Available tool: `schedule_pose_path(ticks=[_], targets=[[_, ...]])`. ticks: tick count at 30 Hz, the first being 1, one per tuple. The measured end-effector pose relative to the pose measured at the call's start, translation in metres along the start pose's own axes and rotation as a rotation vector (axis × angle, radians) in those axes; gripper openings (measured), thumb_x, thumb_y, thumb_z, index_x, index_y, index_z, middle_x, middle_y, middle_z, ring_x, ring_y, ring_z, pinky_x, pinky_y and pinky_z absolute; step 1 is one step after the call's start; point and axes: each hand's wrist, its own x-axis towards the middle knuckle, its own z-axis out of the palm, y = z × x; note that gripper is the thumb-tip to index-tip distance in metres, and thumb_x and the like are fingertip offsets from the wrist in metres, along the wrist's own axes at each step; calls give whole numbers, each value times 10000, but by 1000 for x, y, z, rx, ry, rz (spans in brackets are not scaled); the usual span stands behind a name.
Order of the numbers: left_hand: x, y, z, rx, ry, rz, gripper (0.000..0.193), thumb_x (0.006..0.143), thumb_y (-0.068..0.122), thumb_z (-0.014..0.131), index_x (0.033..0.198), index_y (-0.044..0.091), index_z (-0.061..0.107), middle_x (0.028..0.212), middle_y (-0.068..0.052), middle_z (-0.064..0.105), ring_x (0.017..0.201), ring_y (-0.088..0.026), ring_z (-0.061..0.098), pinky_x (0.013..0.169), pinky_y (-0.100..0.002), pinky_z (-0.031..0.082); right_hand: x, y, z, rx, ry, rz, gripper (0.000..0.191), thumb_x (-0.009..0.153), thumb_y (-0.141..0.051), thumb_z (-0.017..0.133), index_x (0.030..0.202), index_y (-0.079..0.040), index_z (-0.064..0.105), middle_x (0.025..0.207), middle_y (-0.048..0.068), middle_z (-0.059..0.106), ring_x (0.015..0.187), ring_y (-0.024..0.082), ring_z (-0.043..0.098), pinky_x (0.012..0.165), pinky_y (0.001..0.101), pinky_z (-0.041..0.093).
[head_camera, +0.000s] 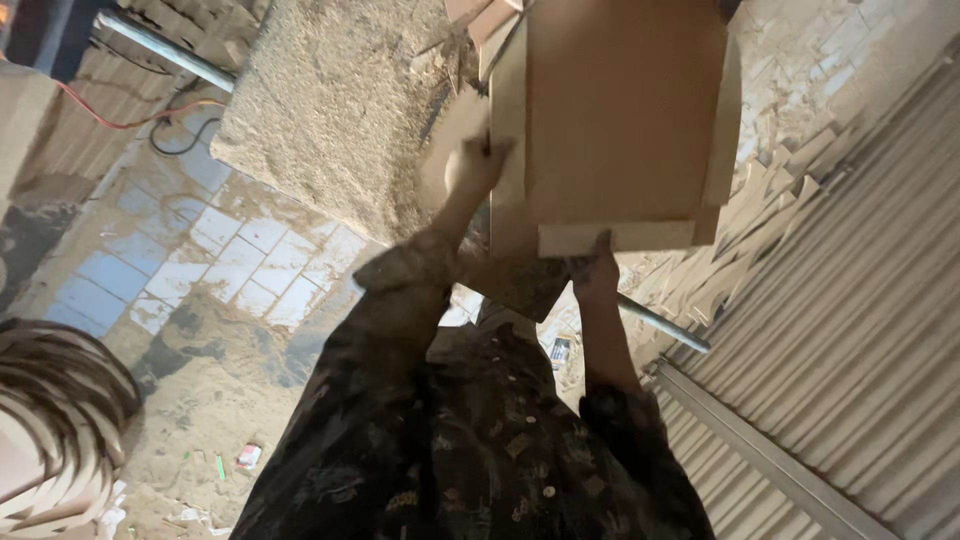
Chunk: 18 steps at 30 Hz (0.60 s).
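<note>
1. A stack of flat brown boards (620, 110) fills the upper centre of the frame, held up in front of the person.
2. The left hand (475, 165) grips the stack's left edge, fingers curled around it.
3. The right hand (597, 270) holds the stack's lower edge, fingers closed on a pale strip there.
4. Dark patterned sleeves (400, 330) run down to the bottom centre.
5. A heap of sawdust (330, 100) lies at upper left, above wet floor tiles (240, 250).
6. A corrugated metal shutter (860, 300) slants down the right side.
7. Pale offcuts (740, 260), probably wood, pile up right of the boards.
</note>
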Motion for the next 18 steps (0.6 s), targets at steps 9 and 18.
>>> schedule_pose_path(ticks=[9,18], targets=[[-10,-20,-18,19,-100,-99,538,852,605,702,828,74,790,685,-84,736,598,-226,716,584,-409,560,-34,49,-28,-4,-107,126,387,1007,-376,574,1313,-145,530,1247,99,653,1172,299,636,986,497,539],[-38,-47,-25,14,-90,-27,547,843,607,710,911,70,793,801,-141,761,711,-312,739,655,-451,569,-27,61,-11,43,-24,63,340,1037,-406,610,1229,-126,586,1038,58,688,942,224,650,838,372,535]])
